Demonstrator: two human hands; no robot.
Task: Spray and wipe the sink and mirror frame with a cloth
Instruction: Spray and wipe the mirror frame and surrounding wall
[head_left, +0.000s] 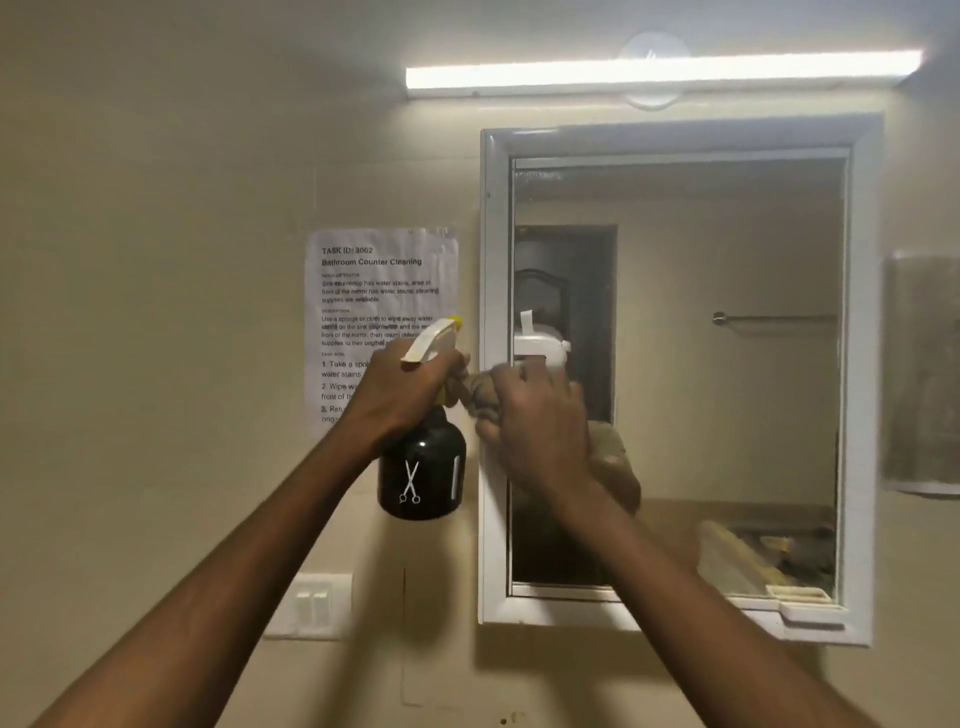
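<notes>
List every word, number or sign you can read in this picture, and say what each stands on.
"TASK ID: 8062" – paper sheet taped to the wall.
"Bathroom Counter Cleaning" – same sheet, the heading.
Smaller print below: blurred, partly hidden by the left hand.
White scissors symbol – black spray bottle, no words.

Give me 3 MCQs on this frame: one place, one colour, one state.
1. Where is the printed task sheet?
A. on the wall left of the mirror frame
B. on the mirror glass
C. above the tube light

2. What colour is the body of the spray bottle?
A. white
B. black
C. blue

3. What is the right hand doing?
A. hanging empty
B. pressing a light switch
C. holding a cloth against the mirror frame's left side

Answers:
1 A, the sheet sits on the wall beside the white mirror frame.
2 B, black with a white scissors mark, held in the left hand.
3 C, the cloth is bunched in it at the frame.
</notes>
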